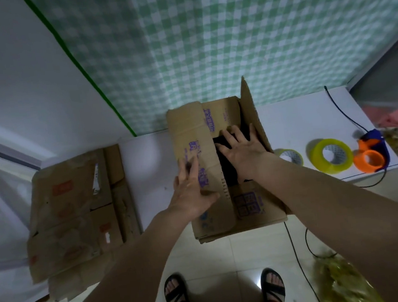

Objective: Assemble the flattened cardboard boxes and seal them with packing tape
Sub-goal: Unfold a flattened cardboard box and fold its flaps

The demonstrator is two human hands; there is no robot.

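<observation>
At the left of the white tabletop [149,161] lie flattened cardboard boxes [76,214], overhanging its near edge. In the middle stands a half-assembled cardboard box [246,207] printed in purple, its right flap upright. The left hand [192,191] lies with straight fingers on the left flap [194,141], thumb seemingly hooked under its edge, though blur hides the fingertips. The right hand [241,149] presses flat, fingers spread, into the dark opening. Further right sit a small tape roll [290,156], a larger yellowish tape roll [331,155] and an orange-and-blue tape dispenser [370,154].
</observation>
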